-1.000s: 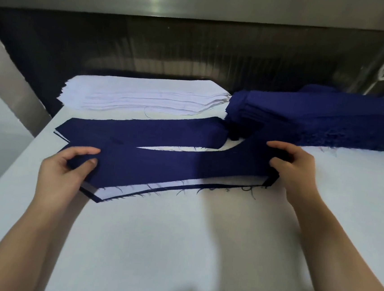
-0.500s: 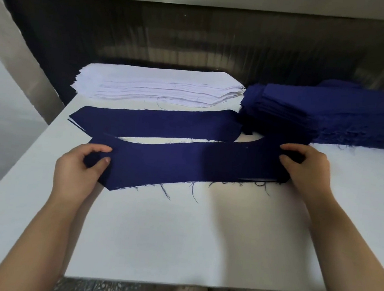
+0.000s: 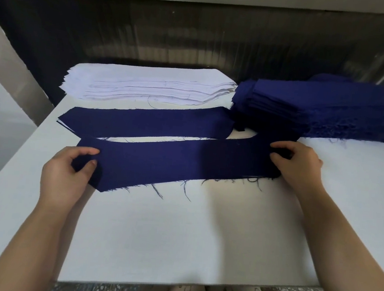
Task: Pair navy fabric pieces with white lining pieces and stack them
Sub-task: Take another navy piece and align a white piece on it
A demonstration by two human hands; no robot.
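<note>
Pinching both ends of one long navy piece (image 3: pixel 184 165): left hand (image 3: pixel 66 175) nips the left tip between thumb and fingers, right hand (image 3: pixel 299 165) grips the right end. The piece lies flat on the white table (image 3: pixel 177 237), frayed threads along its near edge. Just behind it is the paired stack (image 3: pixel 146 123), navy on top. Further back, white lining stack (image 3: pixel 145 84) on the left, navy stack (image 3: pixel 319 108) on the right, side by side.

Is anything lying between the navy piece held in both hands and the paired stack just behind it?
Nothing visible. The left hand and right hand grip the navy piece by its ends; only a bare sliver of table separates it from the paired stack.
</note>
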